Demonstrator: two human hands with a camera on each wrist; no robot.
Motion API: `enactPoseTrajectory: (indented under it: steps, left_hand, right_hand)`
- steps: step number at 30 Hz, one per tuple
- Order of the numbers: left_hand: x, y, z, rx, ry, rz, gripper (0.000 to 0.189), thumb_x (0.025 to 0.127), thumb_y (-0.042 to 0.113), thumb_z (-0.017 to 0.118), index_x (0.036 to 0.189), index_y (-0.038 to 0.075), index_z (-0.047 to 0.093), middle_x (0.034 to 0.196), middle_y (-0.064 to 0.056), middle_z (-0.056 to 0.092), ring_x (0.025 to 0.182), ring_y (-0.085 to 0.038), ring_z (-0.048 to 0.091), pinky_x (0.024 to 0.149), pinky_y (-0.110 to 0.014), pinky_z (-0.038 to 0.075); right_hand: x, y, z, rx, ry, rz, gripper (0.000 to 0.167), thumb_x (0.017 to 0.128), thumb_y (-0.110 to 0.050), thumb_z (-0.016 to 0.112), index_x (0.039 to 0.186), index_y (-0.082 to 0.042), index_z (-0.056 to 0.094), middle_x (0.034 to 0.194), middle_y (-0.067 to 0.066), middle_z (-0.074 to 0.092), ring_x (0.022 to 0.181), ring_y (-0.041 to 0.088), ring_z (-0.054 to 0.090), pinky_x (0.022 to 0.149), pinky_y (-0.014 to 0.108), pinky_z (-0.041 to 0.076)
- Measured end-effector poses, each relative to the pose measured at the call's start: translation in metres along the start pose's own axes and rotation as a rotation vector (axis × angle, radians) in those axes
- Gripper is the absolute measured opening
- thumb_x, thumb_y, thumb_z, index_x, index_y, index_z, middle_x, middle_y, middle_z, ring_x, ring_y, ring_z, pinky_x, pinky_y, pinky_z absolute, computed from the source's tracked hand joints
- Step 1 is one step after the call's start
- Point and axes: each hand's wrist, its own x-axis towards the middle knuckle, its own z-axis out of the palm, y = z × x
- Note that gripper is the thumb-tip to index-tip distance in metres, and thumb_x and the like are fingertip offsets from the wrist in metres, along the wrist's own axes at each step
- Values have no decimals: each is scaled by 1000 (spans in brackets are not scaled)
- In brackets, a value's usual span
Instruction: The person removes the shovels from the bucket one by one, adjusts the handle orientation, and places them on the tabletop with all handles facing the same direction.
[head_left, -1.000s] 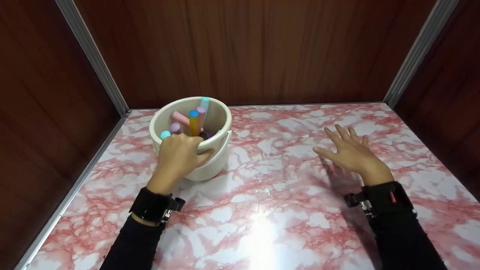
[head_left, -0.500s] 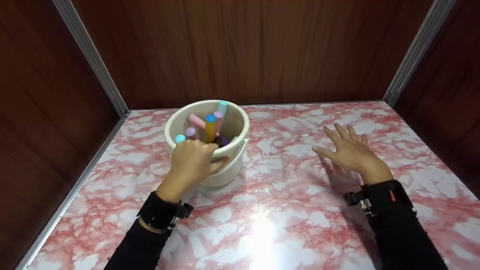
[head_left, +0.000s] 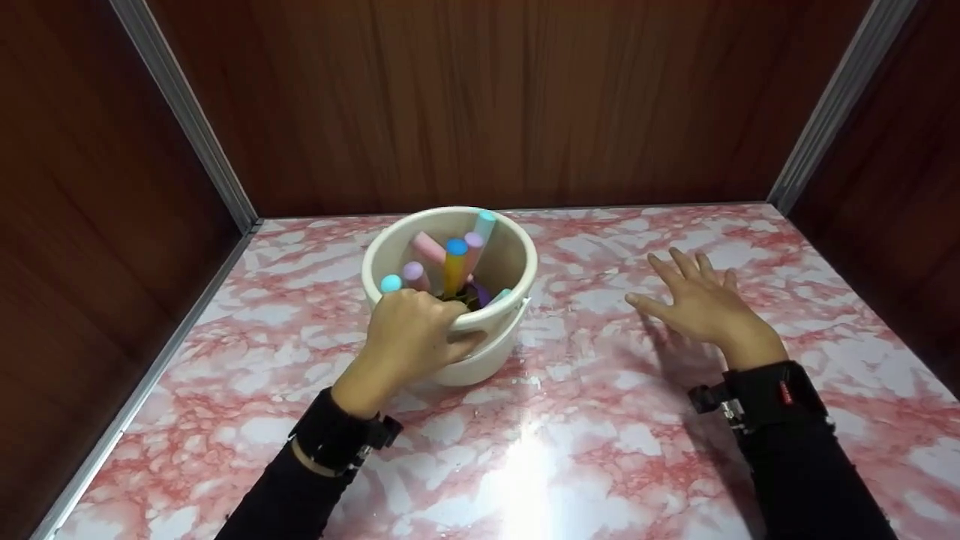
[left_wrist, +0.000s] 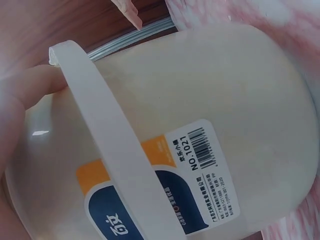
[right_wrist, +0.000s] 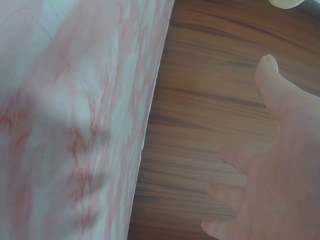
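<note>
A cream plastic bucket (head_left: 476, 369) stands left of centre in the head view. My left hand (head_left: 410, 334) grips its near rim, thumb outside and fingers hidden inside the wall. Several coloured round sticks lean in it: a yellow one with a blue end (head_left: 455, 268), a pink one (head_left: 429, 246), others purple or turquoise. Something dark and purple lies lower down. The left wrist view shows the bucket's side with a white handle (left_wrist: 107, 125) across a printed label (left_wrist: 200, 180). My right hand (head_left: 697, 304) hovers over the table at right, fingers spread, holding nothing.
The table (head_left: 600, 450) has a red-and-white marbled top with a bright reflection near the front. Dark wood-grain panels (head_left: 510, 105) enclose it at the back and both sides. Grey metal strips (head_left: 187, 120) run up the corners.
My left hand has brought the bucket steadily to the right and a little nearer, with the sticks inside it. The right hand has stayed in place.
</note>
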Motion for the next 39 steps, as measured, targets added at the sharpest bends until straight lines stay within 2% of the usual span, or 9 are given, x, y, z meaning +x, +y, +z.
enactPoseTrajectory:
  steps: [9, 21, 28, 39]
  left_hand:
    - [2, 7, -1, -39, -9, 32, 48, 83, 50, 89, 63, 17, 60, 50, 4, 46, 46, -15, 46, 43, -31, 35]
    - [3, 12, 2, -147, -11, 85, 47, 83, 49, 89, 63, 18, 60, 51, 4, 48, 47, -13, 49, 47, -29, 36]
    - [3, 13, 1, -130, -1, 95, 47, 82, 49, 89, 63, 18, 59, 51, 4, 47, 47, -13, 49, 47, -30, 37]
    - [2, 13, 0, -149, -2, 86, 50, 83, 50, 89, 63, 17, 57, 51, 4, 44, 45, -12, 45, 47, -26, 30]
  right_hand:
    - [0, 0, 0, -6, 5, -5, 97, 103, -74, 42, 170, -9, 18, 173, 32, 4, 155, 64, -6, 113, 84, -6]
    - [-2, 2, -1, -10, -15, 7, 97, 103, -75, 41, 170, -9, 16, 173, 32, 2, 155, 64, -7, 113, 84, -6]
    - [-3, 4, -2, -8, -11, 10, 98, 102, -75, 41, 170, -9, 17, 173, 33, 4, 155, 63, -5, 114, 83, -5]
    - [-7, 8, -16, 13, -19, 37, 100, 102, -76, 40, 171, -12, 8, 174, 30, -3, 156, 60, -13, 113, 84, -8]
